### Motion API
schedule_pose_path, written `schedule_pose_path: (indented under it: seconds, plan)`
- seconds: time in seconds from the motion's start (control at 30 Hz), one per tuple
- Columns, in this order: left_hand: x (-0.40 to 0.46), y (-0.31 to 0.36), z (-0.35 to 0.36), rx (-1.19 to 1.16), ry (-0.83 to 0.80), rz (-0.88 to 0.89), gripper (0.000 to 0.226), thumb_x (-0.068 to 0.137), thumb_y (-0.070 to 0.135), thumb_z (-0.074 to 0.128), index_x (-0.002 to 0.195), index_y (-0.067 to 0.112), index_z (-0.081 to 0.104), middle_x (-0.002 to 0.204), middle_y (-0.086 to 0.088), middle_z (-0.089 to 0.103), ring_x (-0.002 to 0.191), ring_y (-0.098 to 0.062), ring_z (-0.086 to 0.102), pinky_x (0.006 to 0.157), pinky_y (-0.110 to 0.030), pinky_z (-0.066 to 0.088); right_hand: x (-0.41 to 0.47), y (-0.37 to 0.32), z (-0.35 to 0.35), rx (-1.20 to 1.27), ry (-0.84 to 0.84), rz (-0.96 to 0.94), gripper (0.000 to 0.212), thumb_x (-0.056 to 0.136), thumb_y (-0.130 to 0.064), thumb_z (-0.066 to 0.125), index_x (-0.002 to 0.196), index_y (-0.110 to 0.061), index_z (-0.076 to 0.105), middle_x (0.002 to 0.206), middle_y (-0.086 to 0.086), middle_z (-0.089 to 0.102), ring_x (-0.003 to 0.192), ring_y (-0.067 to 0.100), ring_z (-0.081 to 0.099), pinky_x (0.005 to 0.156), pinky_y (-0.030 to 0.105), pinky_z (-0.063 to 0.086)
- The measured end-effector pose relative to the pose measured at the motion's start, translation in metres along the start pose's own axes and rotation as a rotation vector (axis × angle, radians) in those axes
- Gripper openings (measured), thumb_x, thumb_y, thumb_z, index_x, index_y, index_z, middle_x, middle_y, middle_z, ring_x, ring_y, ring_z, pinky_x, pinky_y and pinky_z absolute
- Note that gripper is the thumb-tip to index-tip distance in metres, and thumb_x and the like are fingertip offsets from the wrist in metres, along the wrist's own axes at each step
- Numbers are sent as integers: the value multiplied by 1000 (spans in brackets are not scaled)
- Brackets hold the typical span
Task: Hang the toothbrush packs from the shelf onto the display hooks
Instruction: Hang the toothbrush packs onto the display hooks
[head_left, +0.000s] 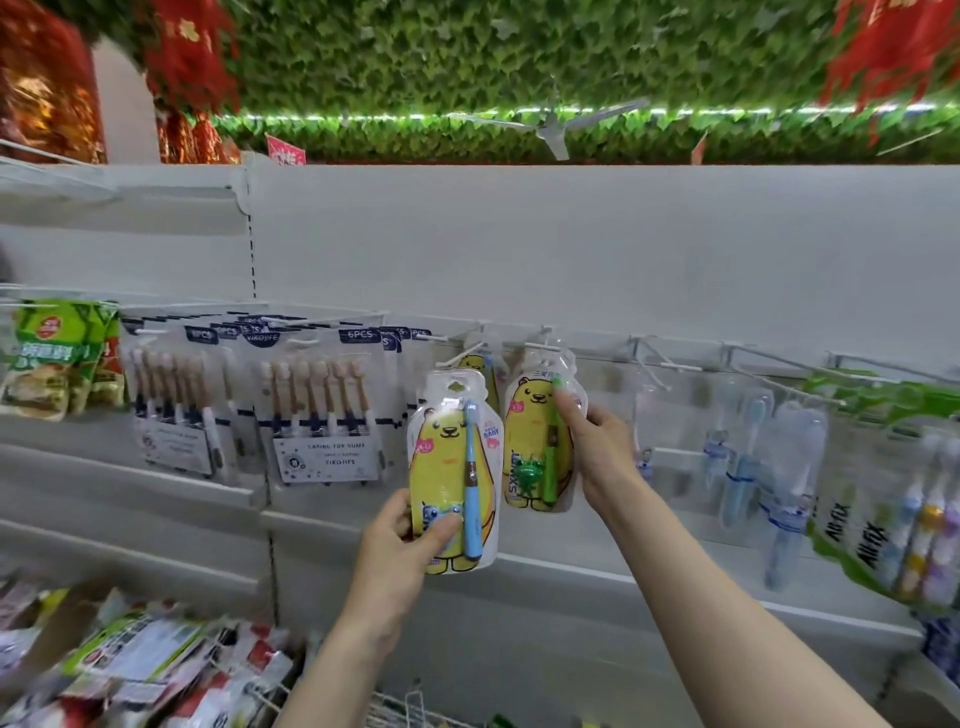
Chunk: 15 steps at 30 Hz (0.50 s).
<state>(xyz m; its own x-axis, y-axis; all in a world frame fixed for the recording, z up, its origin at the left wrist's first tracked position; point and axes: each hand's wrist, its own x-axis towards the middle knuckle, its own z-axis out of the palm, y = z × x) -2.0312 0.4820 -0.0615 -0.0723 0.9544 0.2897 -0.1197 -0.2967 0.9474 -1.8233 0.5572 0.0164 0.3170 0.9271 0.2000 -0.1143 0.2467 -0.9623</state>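
My left hand (402, 540) grips the bottom of a yellow bear toothbrush pack with a blue brush (451, 467), held upright just below a white display hook (457, 357). My right hand (597, 447) holds the right edge of a second yellow bear pack with a green brush (535, 441), whose top sits at another hook (540, 344). I cannot tell whether that pack hangs on the hook. Another bear pack (475, 364) hangs behind the first.
Six-piece toothbrush packs (322, 405) hang to the left, clear toothbrush packs (743, 447) and green-edged packs (893, 493) to the right. Bare hooks (670, 366) stick out between them. Loose packets (140, 670) fill the lower left shelf.
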Motion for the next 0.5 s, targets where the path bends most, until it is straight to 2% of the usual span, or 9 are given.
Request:
schedule_pose_path:
  seconds: [0.07, 0.13, 0.17, 0.23, 0.27, 0.33, 0.37, 0.43, 0.5]
  plan:
    - [7, -3, -3, -15, -10, -4, 23, 86, 4, 72, 106, 12, 65, 98, -4, 77, 94, -25, 73, 82, -38, 59, 0, 6, 1, -101, 118, -89, 49, 85, -43, 76, 120, -12, 60, 112, 2, 69, 99, 15, 67, 78, 28, 55]
    - [13, -5, -5, -28, -20, -11, 26, 84, 4, 72, 108, 11, 65, 100, -5, 77, 97, -27, 72, 86, -43, 58, -11, 10, 2, -285, 326, -330, 52, 83, -43, 77, 125, -19, 55, 118, -4, 59, 110, 13, 58, 95, 30, 49]
    - [17, -7, -7, -31, -22, -14, 27, 84, 4, 73, 108, 11, 65, 101, -5, 76, 98, -27, 72, 88, -46, 58, -21, 9, 7, -317, 370, -443, 49, 85, -40, 76, 125, -21, 55, 118, -8, 58, 110, 10, 55, 96, 25, 46]
    - [25, -9, -11, -29, -37, -11, 28, 83, 6, 74, 109, 12, 65, 102, -5, 76, 99, -27, 72, 91, -49, 56, -36, 7, 21, -274, 217, -493, 37, 87, -34, 75, 119, -25, 59, 110, -14, 62, 100, -1, 59, 86, 10, 45]
    - [28, -10, -12, -25, -47, -8, 29, 83, 6, 74, 109, 13, 65, 103, -5, 76, 99, -27, 72, 91, -49, 56, -41, 8, 30, -242, 75, -440, 33, 88, -34, 75, 117, -25, 62, 105, -14, 66, 96, -2, 62, 81, 10, 47]
    - [35, -13, -14, -28, -65, 4, 29, 82, 8, 74, 109, 13, 65, 103, -6, 76, 99, -28, 72, 91, -50, 56, -46, 10, 48, -182, -146, -315, 33, 88, -36, 73, 118, -23, 64, 97, -5, 74, 92, 4, 69, 77, 19, 55]
    - [38, -14, -15, -33, -73, 10, 29, 81, 9, 74, 109, 13, 65, 102, -7, 76, 98, -28, 72, 90, -50, 56, -46, 10, 56, -175, -188, -293, 33, 88, -38, 73, 117, -23, 65, 96, -3, 75, 91, 8, 72, 78, 25, 58]
    - [43, -14, -20, -42, -91, 22, 35, 76, 16, 75, 109, 12, 65, 102, -7, 76, 98, -28, 72, 88, -48, 57, -43, 12, 69, -180, -190, -301, 25, 89, -39, 73, 108, -23, 70, 95, -1, 77, 91, 15, 74, 82, 39, 61]
    - [50, -15, -27, -54, -109, 30, 39, 74, 20, 76, 111, 11, 65, 103, -7, 76, 98, -27, 72, 87, -46, 57, -41, 10, 78, -157, -181, -303, 18, 89, -35, 73, 100, -21, 73, 93, 3, 77, 90, 23, 74, 84, 47, 60]
